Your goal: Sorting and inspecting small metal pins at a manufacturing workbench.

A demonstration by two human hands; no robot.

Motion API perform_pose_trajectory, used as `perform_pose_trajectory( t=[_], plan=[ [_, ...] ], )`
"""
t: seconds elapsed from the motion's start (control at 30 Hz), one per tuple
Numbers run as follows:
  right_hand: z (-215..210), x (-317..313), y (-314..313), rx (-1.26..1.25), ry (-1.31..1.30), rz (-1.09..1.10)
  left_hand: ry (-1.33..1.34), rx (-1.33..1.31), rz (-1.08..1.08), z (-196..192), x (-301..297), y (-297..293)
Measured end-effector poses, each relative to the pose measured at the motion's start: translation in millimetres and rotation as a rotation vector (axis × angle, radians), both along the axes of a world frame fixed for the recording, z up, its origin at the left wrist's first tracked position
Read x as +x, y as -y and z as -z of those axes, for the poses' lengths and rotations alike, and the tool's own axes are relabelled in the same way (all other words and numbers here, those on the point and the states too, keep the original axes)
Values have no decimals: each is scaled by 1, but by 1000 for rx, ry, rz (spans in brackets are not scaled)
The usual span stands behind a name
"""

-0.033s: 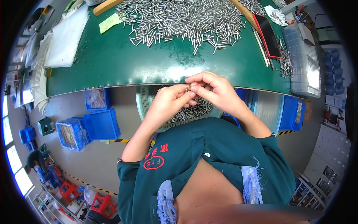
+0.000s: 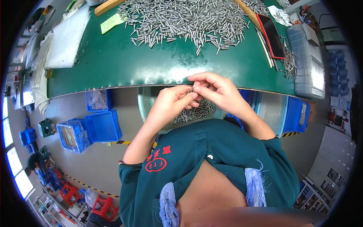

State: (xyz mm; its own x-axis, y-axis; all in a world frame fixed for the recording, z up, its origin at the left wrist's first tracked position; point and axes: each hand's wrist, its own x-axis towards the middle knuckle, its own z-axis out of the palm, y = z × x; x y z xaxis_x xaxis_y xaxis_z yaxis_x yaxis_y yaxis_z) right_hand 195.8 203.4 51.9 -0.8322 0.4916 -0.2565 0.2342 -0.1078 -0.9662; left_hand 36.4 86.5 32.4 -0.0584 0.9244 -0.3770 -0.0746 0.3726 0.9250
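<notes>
Pin [image 2: 190,90] pinched between both hands, just off table edge [image 2: 113,85].
Left hand [image 2: 172,104] and right hand [image 2: 217,90] both grasping; best kept over tray [image 2: 145,109] under that edge.

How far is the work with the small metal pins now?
Done, it seems: some pins already lie in the round tray on the lap. In hand: left hand and right hand meet on a small metal piece at their fingertips. Left: a large pile of pins on the green table.
</notes>
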Motion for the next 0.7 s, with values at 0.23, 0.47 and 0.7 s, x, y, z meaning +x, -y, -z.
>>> perform_pose_trajectory(
  t=[0.23,0.47,0.7],
  plan=[
    [1,3,-4,-95,-76,-11,129,-117,-10,-6,-6,-2],
    [3,4,-4,-130,-83,-20,147,-151,29,-8,-7,-2],
    [2,-1,3,376,-52,-60,-433,-20,117,-19,2,-2]
  ],
)
